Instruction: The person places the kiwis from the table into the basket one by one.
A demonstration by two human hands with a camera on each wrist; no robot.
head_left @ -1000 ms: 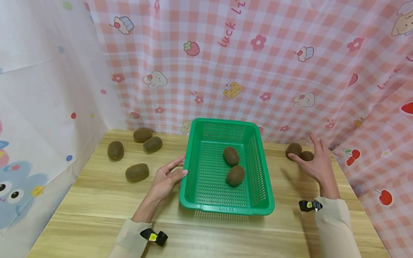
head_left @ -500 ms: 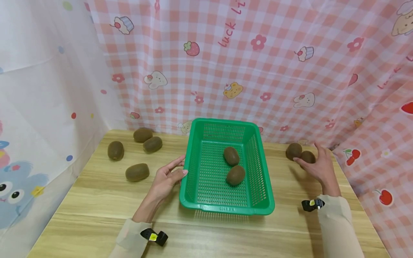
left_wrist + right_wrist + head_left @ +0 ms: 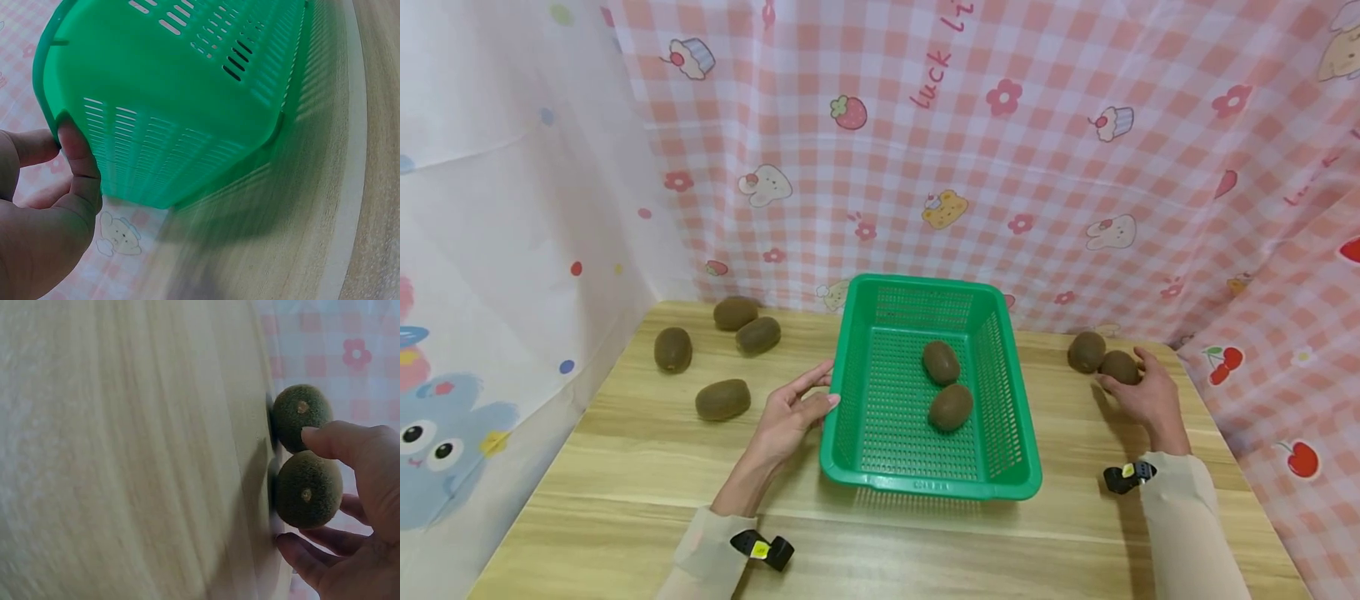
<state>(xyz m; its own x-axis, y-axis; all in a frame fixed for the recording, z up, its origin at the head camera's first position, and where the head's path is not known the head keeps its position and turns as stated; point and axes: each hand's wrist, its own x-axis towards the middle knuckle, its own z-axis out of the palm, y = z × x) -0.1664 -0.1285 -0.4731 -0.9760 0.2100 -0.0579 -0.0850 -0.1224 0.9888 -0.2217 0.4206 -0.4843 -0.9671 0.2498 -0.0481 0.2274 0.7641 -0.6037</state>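
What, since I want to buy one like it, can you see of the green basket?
The basket is green, seemingly plastic, rectangular with rounded corners, a smooth rim, and walls and floor pierced by many slots. Small marks on its near rim are too tiny to read. It sits on the table, open side up, walls slanting outward. Two kiwis lie on its floor, and the left hand holds its left rim.

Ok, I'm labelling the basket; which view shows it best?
The head view, which takes in the basket from above, inside included. The left wrist view shows only part, close up, with the left hand gripping it; the right wrist view shows none.
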